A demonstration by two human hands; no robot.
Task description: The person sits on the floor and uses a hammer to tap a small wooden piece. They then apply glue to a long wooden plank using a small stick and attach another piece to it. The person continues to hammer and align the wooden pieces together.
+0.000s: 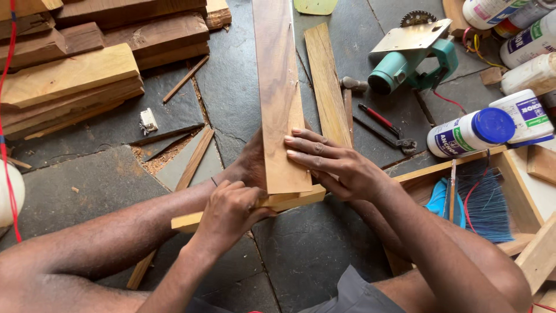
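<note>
I pressed my right hand point(333, 165) flat on the long brown wooden plank point(277, 98), left hand point(229, 211) gripping the pale wooden batten point(289, 203) beneath, judging flush edges mattered most.

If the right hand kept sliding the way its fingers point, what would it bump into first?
The right hand lies flat, fingers pointing left across the long brown board. It would likely cross that board's face and slide off its left edge towards the thin wooden strip on the stone floor; depth is hard to judge.

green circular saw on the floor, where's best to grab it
Probably the green circular saw is best taken by its cylindrical motor body, reaching from the near left, fingers wrapped around the barrel. That end points toward the person, while the toothed blade sits at the far side behind the metal base plate.
</note>
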